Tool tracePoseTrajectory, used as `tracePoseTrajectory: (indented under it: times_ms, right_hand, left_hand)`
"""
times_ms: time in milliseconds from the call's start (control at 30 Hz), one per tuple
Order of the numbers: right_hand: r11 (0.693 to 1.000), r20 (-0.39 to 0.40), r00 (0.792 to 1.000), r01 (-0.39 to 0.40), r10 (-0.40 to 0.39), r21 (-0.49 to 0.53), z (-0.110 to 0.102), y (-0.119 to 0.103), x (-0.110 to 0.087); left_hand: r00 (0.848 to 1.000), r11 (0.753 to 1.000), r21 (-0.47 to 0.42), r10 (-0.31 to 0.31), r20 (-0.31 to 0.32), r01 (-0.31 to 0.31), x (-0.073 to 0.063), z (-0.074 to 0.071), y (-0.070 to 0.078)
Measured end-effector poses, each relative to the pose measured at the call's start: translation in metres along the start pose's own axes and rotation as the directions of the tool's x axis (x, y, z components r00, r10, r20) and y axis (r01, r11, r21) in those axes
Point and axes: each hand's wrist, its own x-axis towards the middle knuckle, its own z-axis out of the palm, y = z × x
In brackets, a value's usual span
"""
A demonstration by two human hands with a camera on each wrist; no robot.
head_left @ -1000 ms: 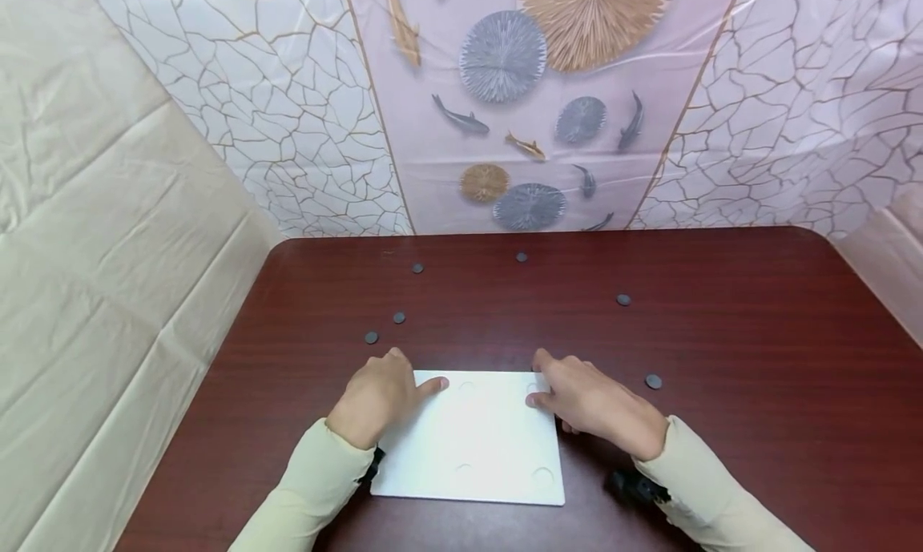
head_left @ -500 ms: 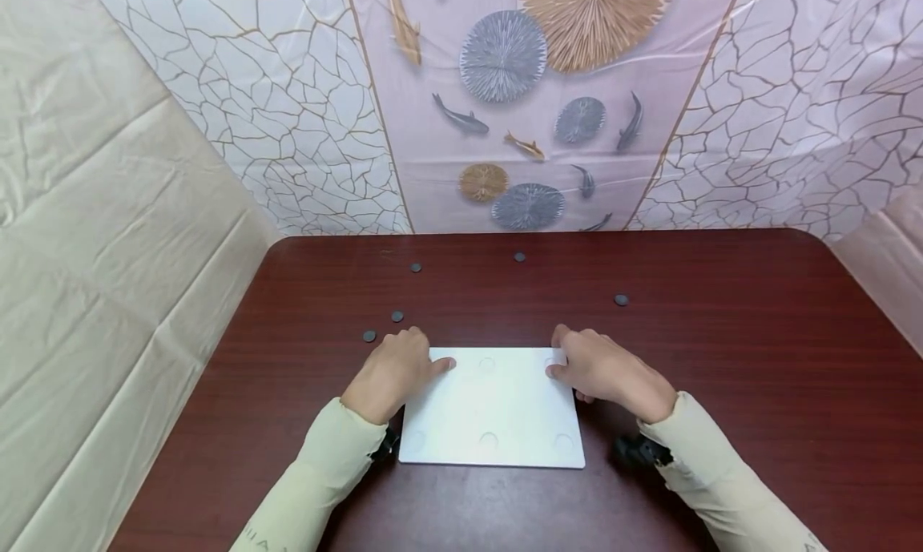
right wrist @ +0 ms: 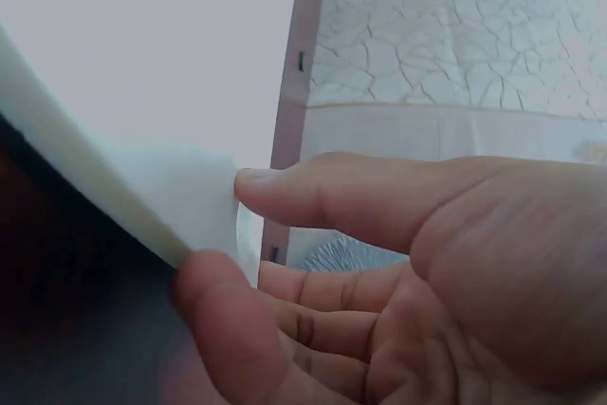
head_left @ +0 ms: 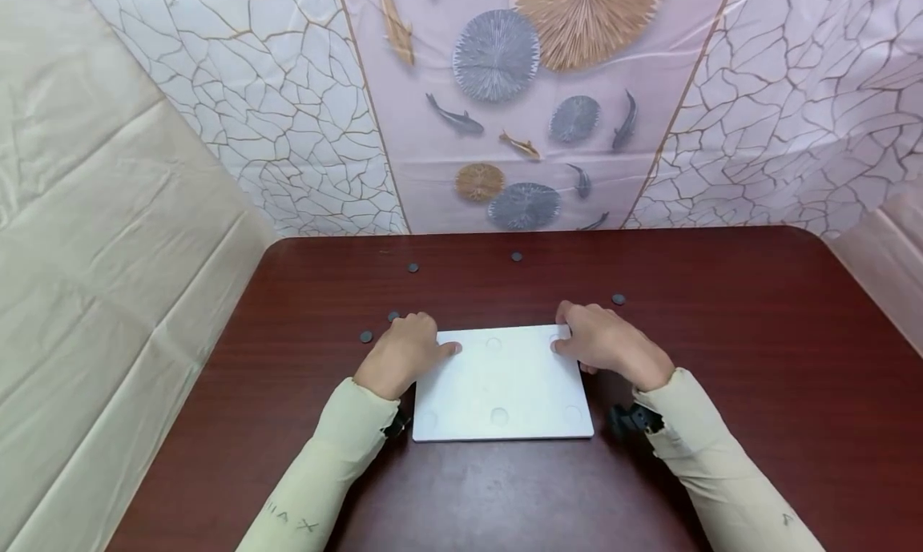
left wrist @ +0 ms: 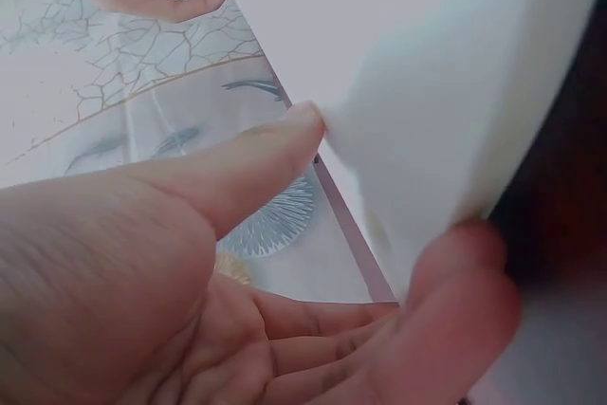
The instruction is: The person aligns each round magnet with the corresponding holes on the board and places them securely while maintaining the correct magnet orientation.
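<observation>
A white rectangular board (head_left: 505, 384) with several shallow round recesses is near the table's middle, in the head view. My left hand (head_left: 401, 355) grips its far left corner, thumb on the top face. The left wrist view shows that thumb (left wrist: 275, 144) on the white face and the index fingertip (left wrist: 462, 258) at the board's edge. At the far right corner my right hand (head_left: 613, 344) pinches the board likewise; in the right wrist view its thumb (right wrist: 322, 194) lies on the face and a fingertip (right wrist: 213, 277) meets the edge. Whether the board touches the table is unclear.
Small dark discs lie on the reddish-brown table (head_left: 721, 312): one at the back left (head_left: 413, 267), a disc at the back middle (head_left: 516, 256), another disc at the right (head_left: 618, 300), and two near my left hand, including a disc (head_left: 366, 336). A patterned cloth (head_left: 526, 151) hangs behind.
Both hands have moved the board away from me and slightly right, and it has turned a little. A disc at the right is now out of sight around my right forearm. The other discs stay put.
</observation>
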Motion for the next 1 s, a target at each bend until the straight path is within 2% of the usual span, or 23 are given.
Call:
tracePoseTrajectory:
  times_ms: [133,433,700,800,1000]
  right_hand:
    - [1.0,0.0,1.0,0.005,-0.005,0.01,-0.007,0.0,0.005]
    - [0.999,-0.018,1.0,-0.021,0.022,0.041,-0.01,0.008,0.012]
    - [0.997,-0.038,0.999,-0.025,0.028,0.078,-0.008,0.017,0.015]
    - [0.995,-0.045,0.999,-0.018,0.022,0.101,-0.007,0.02,0.016]
    - [0.991,-0.027,0.999,-0.04,0.044,0.128,-0.006,0.024,0.017]
  left_hand:
    - [0.999,1.0,-0.012,-0.028,0.016,0.028,0.003,-0.004,0.0]
    - [0.999,0.998,-0.054,-0.029,-0.044,0.027,0.007,-0.006,-0.003]
    - [0.997,0.984,-0.163,-0.073,-0.01,0.071,0.01,-0.003,-0.006]
    - [0.998,0.981,-0.186,-0.067,-0.013,0.063,0.012,-0.001,-0.008]
    - [0.999,0.985,-0.173,-0.03,-0.013,0.027,0.014,0.003,-0.009]
